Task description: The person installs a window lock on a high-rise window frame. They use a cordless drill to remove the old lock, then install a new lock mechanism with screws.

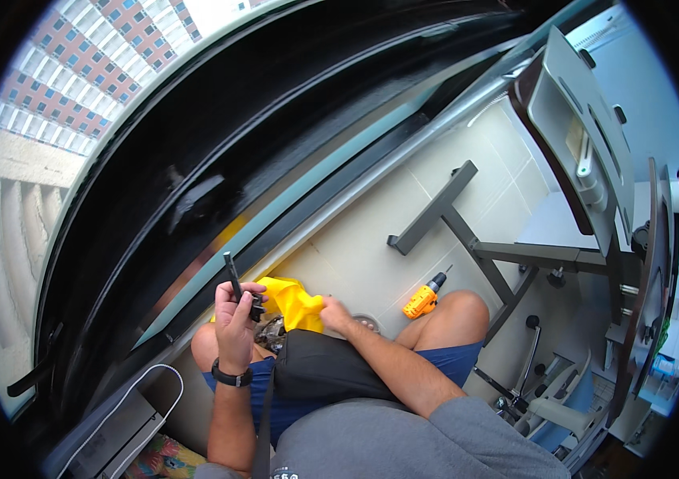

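My left hand (236,315) is raised in front of me, closed on a small black tool (235,279) with a thin shaft that sticks up from the fist. My right hand (334,313) pinches the edge of a yellow bag (296,302) that lies over my lap. A black pouch (319,367) hangs on a strap against my front, just under both hands. A dark watch band circles my left wrist. My knees in blue shorts frame the lap.
An orange cordless drill (422,299) lies on the pale tiled floor beside my right knee. A grey metal frame (467,231) with crossbars stands at the right. A dark glass balustrade (196,176) curves ahead, with buildings beyond. A white cable (144,383) loops at the lower left.
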Action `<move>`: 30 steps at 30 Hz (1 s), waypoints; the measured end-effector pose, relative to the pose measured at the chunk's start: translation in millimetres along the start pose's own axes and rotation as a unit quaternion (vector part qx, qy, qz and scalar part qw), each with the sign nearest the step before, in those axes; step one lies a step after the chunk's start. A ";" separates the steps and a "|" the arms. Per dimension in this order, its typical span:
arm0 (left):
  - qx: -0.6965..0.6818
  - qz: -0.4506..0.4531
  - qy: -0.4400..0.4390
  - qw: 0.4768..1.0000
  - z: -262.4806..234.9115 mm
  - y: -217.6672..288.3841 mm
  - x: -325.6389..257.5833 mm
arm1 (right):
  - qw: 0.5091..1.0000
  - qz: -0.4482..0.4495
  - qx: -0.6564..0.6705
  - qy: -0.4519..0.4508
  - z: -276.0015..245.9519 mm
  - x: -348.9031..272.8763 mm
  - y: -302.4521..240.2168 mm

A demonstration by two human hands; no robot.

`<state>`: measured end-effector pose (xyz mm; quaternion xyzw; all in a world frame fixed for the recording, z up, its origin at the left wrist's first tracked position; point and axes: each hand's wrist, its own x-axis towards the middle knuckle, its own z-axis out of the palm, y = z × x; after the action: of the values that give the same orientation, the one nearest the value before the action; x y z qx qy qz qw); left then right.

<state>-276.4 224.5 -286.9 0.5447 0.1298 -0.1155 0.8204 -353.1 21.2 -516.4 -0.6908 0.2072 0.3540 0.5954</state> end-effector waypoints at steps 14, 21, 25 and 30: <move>-0.096 -0.049 0.019 0.994 -5.7 -6.8 -41.4 | 0.919 0.169 -0.336 0.118 -12.4 59.6 11.0; -0.088 -0.070 0.030 0.993 -6.3 0.4 -44.7 | 0.907 0.156 -0.367 0.133 -25.3 62.6 1.5; -0.097 -0.074 0.006 0.993 -4.5 1.4 -40.8 | 0.911 0.175 -0.315 0.199 -33.1 63.5 4.8; -0.084 -0.072 -0.007 0.994 -0.8 -2.1 -41.0 | 0.906 0.124 -0.369 0.166 -48.1 69.9 14.4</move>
<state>-315.6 226.4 -275.1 0.4621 0.1719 -0.1665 0.8540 -305.3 -18.9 -575.6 -0.8787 0.2414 0.3562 0.2066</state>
